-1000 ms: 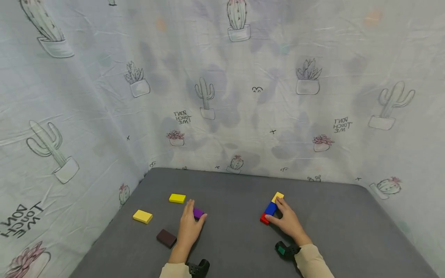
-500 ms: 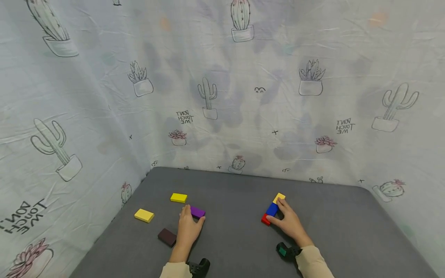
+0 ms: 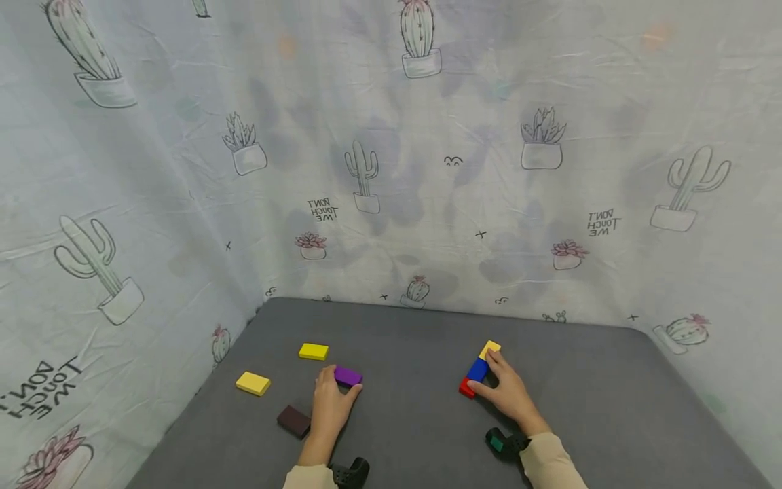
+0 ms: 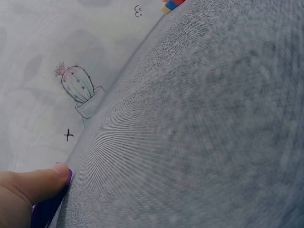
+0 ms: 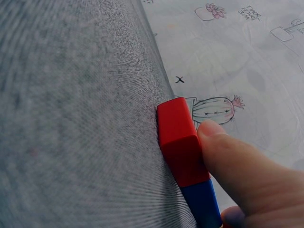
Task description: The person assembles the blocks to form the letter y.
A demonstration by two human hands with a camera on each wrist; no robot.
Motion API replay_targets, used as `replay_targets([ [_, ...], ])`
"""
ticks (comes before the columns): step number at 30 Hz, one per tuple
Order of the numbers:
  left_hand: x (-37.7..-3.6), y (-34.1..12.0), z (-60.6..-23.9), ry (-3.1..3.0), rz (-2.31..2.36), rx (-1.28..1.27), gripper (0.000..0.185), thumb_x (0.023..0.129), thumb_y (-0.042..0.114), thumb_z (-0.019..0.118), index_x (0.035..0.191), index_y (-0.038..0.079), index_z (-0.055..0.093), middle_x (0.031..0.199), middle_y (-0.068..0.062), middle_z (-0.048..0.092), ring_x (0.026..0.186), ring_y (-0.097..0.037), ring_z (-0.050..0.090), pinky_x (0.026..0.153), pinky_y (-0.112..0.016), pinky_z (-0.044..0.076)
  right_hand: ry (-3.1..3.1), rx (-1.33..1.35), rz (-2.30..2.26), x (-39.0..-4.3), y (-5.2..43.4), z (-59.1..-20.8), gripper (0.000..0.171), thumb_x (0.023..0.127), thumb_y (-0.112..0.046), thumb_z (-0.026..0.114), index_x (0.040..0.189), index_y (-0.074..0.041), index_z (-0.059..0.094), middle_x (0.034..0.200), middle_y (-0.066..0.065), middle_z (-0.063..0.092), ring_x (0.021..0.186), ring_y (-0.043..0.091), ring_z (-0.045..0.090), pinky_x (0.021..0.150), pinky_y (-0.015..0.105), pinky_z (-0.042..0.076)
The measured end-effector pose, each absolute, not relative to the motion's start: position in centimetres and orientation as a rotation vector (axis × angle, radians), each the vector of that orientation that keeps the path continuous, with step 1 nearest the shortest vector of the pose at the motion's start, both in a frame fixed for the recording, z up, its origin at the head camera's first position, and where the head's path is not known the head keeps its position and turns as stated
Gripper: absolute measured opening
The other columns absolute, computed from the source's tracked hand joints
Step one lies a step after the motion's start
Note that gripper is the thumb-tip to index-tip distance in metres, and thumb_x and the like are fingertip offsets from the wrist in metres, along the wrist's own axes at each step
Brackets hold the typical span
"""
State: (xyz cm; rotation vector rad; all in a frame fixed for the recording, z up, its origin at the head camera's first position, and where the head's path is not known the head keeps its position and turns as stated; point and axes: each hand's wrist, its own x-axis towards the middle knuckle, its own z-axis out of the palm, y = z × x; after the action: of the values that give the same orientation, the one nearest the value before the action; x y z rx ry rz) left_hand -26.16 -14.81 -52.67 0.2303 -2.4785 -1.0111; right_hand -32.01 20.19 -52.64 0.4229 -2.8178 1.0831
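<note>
Closest to the person are two sleeves (image 3: 550,465) with a black band at each wrist. The left hand (image 3: 330,407) lies low on the gray counter (image 3: 415,435). Its thumb and a finger pinch the near end of a purple block (image 3: 348,375), which lies flat on the counter. In the left wrist view only the thumb (image 4: 35,183) shows, pressed against the purple block (image 4: 45,211).

Just to the left of that hand lies a dark brown block (image 3: 294,421). It is very close to the hand, but I cannot tell if they touch.

The right hand (image 3: 507,394) is on the other side, well apart from the left hand. It holds a row of three blocks that sit end to end, each touching the next. The red block (image 3: 466,387) is nearest, the blue block (image 3: 477,369) is in the middle, and a small yellow block (image 3: 490,349) is at the far end. The thumb is by the red block and a finger reaches up by the yellow one. In the right wrist view a fingertip (image 5: 213,130) presses on the side of the red block (image 5: 178,137), with the blue block (image 5: 202,204) next to it.

Farther left lie two more yellow blocks, one near the counter's left edge (image 3: 253,383) and one farther back (image 3: 313,351). They are apart from each other.

Behind it all hangs a pale cloth (image 3: 427,170) with cactus drawings.
</note>
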Motion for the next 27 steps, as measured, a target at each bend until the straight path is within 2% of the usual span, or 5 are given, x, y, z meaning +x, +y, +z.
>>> replay_targets([
  [6,-26.30,-14.61,-52.67,-2.468,-1.056,0.270,0.068,0.076,0.021,0.080,0.126,-0.011,0.047,0.124,-0.031,0.051,0.117,-0.048,0.050,0.096,-0.058,0.043,-2.833,0.418,1.064,-32.12,20.47,-52.50,0.089,0.084,-0.048,0.067,0.145,0.005,0.030,0.154,0.023,0.024,0.140,0.044,0.021,0.109,0.061,0.027],
  [14,-26.25,-15.00,-52.51,-2.489,-1.037,0.265,0.069,0.076,0.023,0.080,0.128,-0.012,0.049,0.128,-0.033,0.051,0.120,-0.055,0.044,0.098,-0.063,0.039,-2.829,0.435,1.062,-32.05,20.24,-52.64,0.090,0.083,-0.049,0.068,0.145,0.004,0.029,0.154,0.022,0.024,0.141,0.042,0.021,0.109,0.061,0.025],
  [21,-26.21,-14.72,-52.49,-2.471,-1.025,0.250,0.070,0.074,0.024,0.081,0.127,-0.010,0.051,0.124,-0.031,0.054,0.113,-0.046,0.054,0.089,-0.056,0.048,-2.812,0.433,1.042,-32.17,20.36,-52.89,0.091,0.083,-0.049,0.068,0.145,0.004,0.029,0.154,0.021,0.024,0.142,0.041,0.020,0.109,0.061,0.026],
  [27,-26.02,-14.54,-52.58,-2.470,-1.065,0.261,0.070,0.077,0.024,0.079,0.130,-0.008,0.049,0.128,-0.029,0.052,0.117,-0.045,0.052,0.092,-0.055,0.047,-2.822,0.438,1.046,-32.08,20.43,-52.85,0.091,0.083,-0.050,0.068,0.145,0.004,0.029,0.154,0.021,0.024,0.142,0.041,0.020,0.110,0.060,0.026],
])
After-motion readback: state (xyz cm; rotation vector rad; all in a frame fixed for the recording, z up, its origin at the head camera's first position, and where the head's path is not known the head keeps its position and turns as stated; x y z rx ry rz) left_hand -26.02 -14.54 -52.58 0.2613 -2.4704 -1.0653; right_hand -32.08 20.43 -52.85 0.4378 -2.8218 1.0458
